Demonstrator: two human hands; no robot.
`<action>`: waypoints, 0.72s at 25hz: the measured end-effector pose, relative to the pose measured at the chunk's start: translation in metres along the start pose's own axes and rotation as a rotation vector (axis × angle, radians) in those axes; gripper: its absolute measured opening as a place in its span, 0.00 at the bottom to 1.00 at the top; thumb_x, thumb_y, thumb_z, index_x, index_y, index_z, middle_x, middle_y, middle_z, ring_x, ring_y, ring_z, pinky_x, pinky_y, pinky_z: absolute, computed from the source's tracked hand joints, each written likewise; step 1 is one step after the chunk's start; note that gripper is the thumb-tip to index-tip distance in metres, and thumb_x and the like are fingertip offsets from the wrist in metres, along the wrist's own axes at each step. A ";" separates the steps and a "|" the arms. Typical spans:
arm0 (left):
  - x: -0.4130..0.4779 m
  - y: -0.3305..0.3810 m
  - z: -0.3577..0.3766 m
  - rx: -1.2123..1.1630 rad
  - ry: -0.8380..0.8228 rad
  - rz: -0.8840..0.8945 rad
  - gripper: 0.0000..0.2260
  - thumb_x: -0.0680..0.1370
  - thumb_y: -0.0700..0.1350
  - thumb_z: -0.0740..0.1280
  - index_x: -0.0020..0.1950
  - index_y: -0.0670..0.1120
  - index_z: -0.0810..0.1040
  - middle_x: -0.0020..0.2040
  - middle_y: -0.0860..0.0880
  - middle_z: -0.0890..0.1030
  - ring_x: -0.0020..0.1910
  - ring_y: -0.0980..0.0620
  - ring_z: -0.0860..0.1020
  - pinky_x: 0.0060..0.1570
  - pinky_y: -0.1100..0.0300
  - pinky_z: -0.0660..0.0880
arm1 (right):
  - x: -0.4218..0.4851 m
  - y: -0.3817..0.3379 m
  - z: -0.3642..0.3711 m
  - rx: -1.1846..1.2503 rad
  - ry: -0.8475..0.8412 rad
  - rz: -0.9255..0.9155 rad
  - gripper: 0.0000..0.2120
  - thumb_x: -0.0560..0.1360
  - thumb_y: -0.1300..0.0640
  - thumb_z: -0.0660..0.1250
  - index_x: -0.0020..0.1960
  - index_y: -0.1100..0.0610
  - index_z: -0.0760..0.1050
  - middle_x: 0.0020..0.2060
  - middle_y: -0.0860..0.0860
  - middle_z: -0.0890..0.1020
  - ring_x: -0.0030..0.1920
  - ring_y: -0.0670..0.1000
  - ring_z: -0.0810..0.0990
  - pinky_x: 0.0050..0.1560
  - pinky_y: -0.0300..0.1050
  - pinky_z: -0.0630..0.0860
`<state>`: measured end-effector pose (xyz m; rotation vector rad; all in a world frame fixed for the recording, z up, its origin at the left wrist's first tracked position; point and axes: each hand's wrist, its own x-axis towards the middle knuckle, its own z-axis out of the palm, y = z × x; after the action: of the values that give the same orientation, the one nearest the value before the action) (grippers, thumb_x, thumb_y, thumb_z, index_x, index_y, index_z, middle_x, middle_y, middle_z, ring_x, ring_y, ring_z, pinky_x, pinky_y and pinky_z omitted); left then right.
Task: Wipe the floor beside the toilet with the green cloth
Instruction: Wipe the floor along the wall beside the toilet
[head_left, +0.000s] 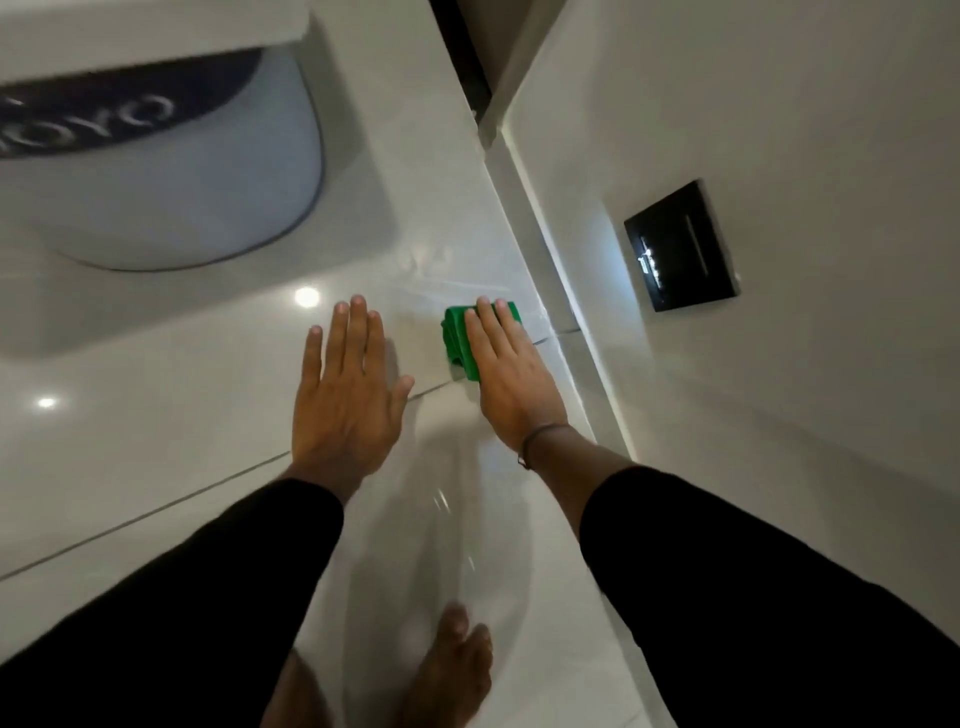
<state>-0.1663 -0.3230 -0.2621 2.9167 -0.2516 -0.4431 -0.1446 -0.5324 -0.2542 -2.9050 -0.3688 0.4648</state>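
A folded green cloth (457, 338) lies on the glossy white floor tile (208, 441) close to the wall's base. My right hand (506, 371) lies flat on top of it, fingers together, pressing it down; only the cloth's left and far edges show. My left hand (345, 392) rests flat on the bare tile to the left of the cloth, fingers spread, holding nothing. The white toilet (171, 166), with a dark band and lettering across its lid, stands at the upper left, some way beyond my left hand.
A white wall (779, 130) runs along the right with a black rectangular panel (680, 247) set in it. A dark gap (462, 47) shows at the top by the corner. My bare foot (452, 665) is on the tile below. Grout lines cross the floor.
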 end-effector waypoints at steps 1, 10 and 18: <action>0.018 -0.003 0.017 0.007 0.026 0.003 0.36 0.87 0.56 0.52 0.88 0.33 0.59 0.89 0.32 0.57 0.90 0.34 0.55 0.88 0.35 0.53 | 0.018 0.015 0.010 -0.007 0.019 -0.003 0.33 0.76 0.71 0.52 0.81 0.65 0.56 0.82 0.63 0.59 0.83 0.65 0.53 0.82 0.62 0.56; 0.058 -0.026 0.126 -0.007 0.234 -0.022 0.37 0.87 0.58 0.53 0.90 0.39 0.50 0.91 0.37 0.52 0.91 0.38 0.51 0.88 0.35 0.47 | 0.067 0.074 0.068 0.054 0.055 -0.042 0.43 0.73 0.54 0.63 0.83 0.64 0.50 0.84 0.61 0.52 0.84 0.61 0.47 0.83 0.60 0.48; 0.055 -0.028 0.130 0.003 0.271 -0.010 0.36 0.87 0.59 0.49 0.90 0.38 0.51 0.91 0.36 0.53 0.91 0.36 0.52 0.88 0.35 0.48 | 0.087 0.074 0.073 0.001 0.196 0.117 0.33 0.81 0.62 0.63 0.83 0.60 0.55 0.83 0.57 0.58 0.84 0.59 0.53 0.83 0.57 0.52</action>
<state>-0.1511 -0.3262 -0.4049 2.9373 -0.1990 -0.0464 -0.0729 -0.5695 -0.3630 -2.9483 -0.1705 0.1932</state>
